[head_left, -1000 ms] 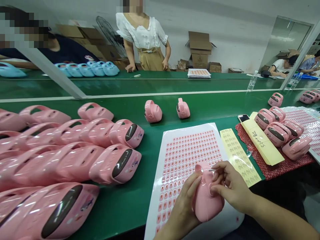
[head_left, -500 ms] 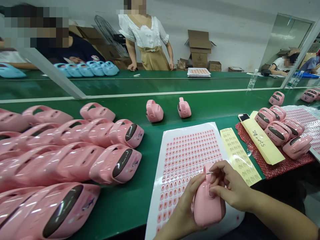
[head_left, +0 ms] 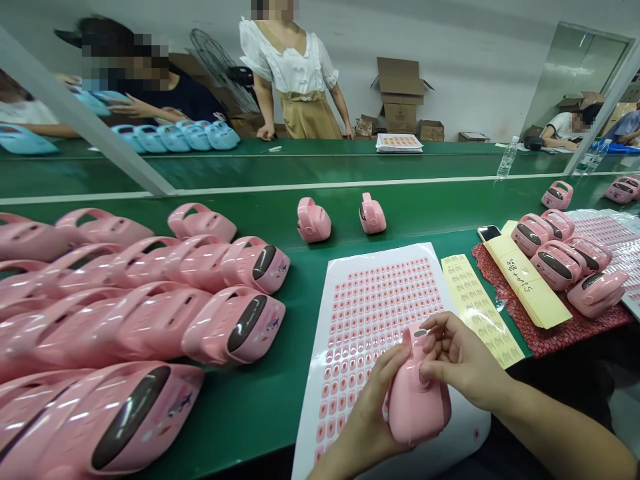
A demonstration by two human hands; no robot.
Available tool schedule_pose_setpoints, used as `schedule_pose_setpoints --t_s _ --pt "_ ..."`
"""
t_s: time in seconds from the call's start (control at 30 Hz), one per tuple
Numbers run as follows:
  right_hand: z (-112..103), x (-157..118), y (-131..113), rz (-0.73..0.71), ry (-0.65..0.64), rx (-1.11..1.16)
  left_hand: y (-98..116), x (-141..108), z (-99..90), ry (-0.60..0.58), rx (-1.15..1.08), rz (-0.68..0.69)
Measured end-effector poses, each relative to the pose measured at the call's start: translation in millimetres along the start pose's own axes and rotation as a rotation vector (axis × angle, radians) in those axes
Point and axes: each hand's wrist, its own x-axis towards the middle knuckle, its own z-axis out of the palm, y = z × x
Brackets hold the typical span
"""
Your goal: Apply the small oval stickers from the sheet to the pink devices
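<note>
Fingers of the left hand are wrapped around a pink plastic handled case, and the case is gripped from the other side by the curled fingers of the right hand, so that it is clamped between both hands. It is held over the lower right part of a white sheet of pink labels. A small grey sliver is seen at the top of the case, just beside the right fingers; whether it is a label or a tool cannot be told.

To the right of the fingers, a yellow label strip is laid beside the sheet on the green desk. Beyond it, a folded yellow envelope marked by hand, a phone and a group of finished-looking pink cases are placed on red bubble wrap.

To the left of the fingers, rows of similar pink cases are stacked on their sides. Two more pink cases are stood well apart ahead of the sheet. Farther off, blue cases are lined up across a second desk, where a standing co-worker is seen with cardboard boxes behind.
</note>
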Motion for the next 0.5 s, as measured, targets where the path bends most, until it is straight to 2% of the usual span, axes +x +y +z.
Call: schedule_pose_setpoints --t_s 0.5 --pt "2.7 -7.2 -1.1 -0.028 0.003 -0.074 -0.4 -0.6 -1.4 0.021 0.016 0.024"
